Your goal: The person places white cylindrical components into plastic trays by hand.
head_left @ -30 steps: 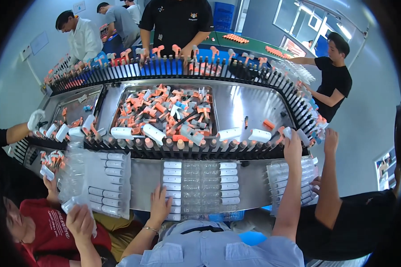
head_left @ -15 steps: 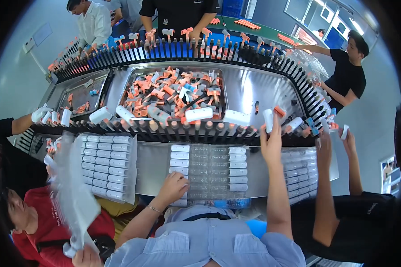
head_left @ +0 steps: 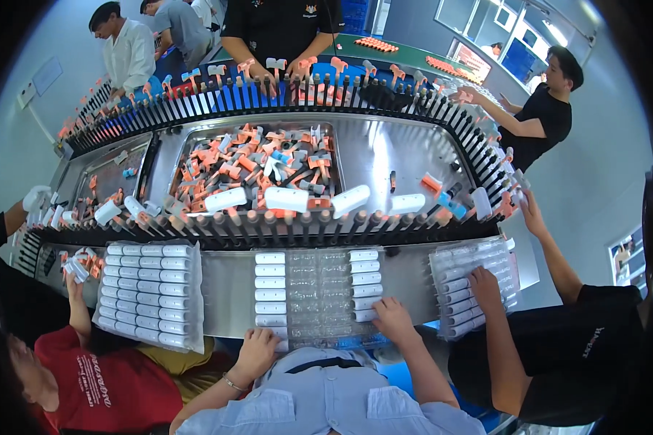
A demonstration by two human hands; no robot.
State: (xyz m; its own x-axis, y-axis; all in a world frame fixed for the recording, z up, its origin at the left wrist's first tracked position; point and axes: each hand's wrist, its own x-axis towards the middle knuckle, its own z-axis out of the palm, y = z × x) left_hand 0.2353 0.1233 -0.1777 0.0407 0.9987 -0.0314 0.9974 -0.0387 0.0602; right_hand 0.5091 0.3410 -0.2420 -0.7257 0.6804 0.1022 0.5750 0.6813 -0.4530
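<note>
A clear plastic blister tray (head_left: 319, 290) lies on the metal bench in front of me, with a column of white rounded plastic cases along each side. My left hand (head_left: 257, 351) rests at the tray's near left corner, fingers loosely bent beside the lowest white case (head_left: 270, 320) of that column; it holds nothing that I can see. At the foot of the right column, my right hand (head_left: 393, 319) has its fingertips on a white case (head_left: 365, 315) seated in the tray. The two middle columns of the tray show bare moulded pockets.
Black upright posts (head_left: 306, 225) form a rail beyond the bench, some topped with white cases (head_left: 286, 199). Behind it stands a metal pan (head_left: 335, 145) of orange, grey and black parts. Full trays (head_left: 149, 293) flank mine. A co-worker's hand (head_left: 486, 286) touches the right one.
My right hand has come down from the post rail to the tray's right column. The left hand has slid to the near left corner. A translucent sheet at left has gone from view.
</note>
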